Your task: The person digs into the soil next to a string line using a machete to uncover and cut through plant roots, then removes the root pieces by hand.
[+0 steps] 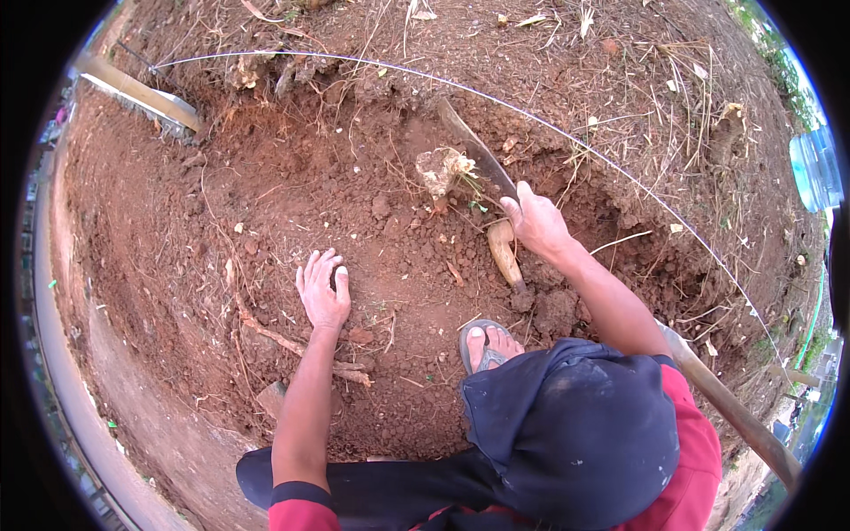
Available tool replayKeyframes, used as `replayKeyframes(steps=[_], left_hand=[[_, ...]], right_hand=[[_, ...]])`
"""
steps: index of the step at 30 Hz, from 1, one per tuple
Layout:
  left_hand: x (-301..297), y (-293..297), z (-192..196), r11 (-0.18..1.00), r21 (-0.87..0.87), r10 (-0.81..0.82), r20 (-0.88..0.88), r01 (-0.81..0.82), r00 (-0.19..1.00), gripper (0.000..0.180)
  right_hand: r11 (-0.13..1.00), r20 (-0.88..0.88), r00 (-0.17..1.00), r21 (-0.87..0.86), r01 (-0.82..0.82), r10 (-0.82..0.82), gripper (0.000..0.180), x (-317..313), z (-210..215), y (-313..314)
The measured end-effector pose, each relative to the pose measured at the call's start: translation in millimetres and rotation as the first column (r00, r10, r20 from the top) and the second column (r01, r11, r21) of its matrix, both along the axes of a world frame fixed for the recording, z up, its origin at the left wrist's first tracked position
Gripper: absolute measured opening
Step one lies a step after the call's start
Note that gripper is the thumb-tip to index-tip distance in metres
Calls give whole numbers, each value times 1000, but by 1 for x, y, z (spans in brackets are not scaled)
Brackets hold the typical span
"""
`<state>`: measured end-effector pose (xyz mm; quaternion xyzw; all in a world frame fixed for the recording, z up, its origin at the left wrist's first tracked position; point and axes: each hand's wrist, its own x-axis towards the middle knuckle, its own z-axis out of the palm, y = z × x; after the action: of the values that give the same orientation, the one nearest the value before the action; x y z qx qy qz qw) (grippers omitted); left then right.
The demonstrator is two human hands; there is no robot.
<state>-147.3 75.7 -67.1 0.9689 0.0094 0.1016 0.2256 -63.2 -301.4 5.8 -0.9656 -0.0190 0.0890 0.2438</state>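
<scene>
My right hand [538,225] is closed around the grip of a machete, its dark, worn blade [481,153] angled up and left over the dug soil. Just left of the blade stands a pale, frayed plant stump [440,173] with some green shoots. Below my right hand lies a short, yellowish, tapered wooden piece [504,252] with a dark end; whether it joins anything is unclear. Over the reddish soil to the left, my left hand [324,295] holds nothing, its fingers slightly bent and thumb apart. Whether it touches the ground cannot be made out.
A white string [496,99] arcs across the dug bank, near a bamboo stake [146,93] at far left. A long wooden pole [735,403] lies at lower right. Below my left hand runs a root [283,338]. My sandalled foot [487,345] stands between my hands.
</scene>
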Motion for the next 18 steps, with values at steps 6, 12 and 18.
replayKeyframes(steps=[6, 12, 18], left_hand=[[0, 10, -1, 999, -36, -30, 54, 32, 998, 22], [5, 2, 6, 999, -35, -37, 34, 38, 999, 23], [3, 5, 9, 1000, 2, 5, 2, -5, 1000, 22]], right_hand=[[959, -119, 979, 210, 189, -167, 37, -59, 25, -68], [924, 59, 959, -257, 283, -277, 44, -86, 54, -76], [948, 31, 998, -312, 62, -55, 41, -23, 53, -38]])
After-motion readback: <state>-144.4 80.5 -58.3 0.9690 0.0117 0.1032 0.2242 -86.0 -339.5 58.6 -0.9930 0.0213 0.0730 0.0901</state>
